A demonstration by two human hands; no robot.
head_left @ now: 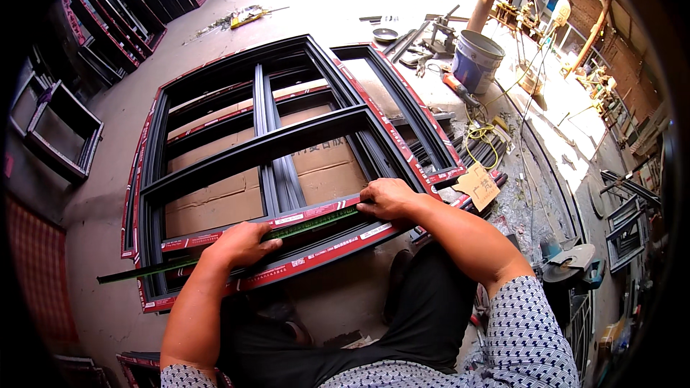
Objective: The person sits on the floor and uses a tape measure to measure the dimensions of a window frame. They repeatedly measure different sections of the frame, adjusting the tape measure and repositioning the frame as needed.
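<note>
A dark window frame (194, 165) with red protective film lies in front of me, stacked over another frame. Along its near rail runs a long thin green strip (309, 226) with fine markings, like a measuring tape's blade; its free end sticks out past the frame's left side. Closed over the strip and the rail is my left hand (241, 244), thumb toward the right. My right hand (388, 200) is closed at the strip's right end, fingers curled over the rail. The undersides of both grips are hidden.
Brown cardboard (215, 201) lies beneath the frames. Another narrow frame (402, 93) adjoins on the right. Beyond it are a bucket (478, 61), an angle grinder (460, 90), a yellow cable (483, 133) and dark profiles. More frames (61, 129) lean at the left.
</note>
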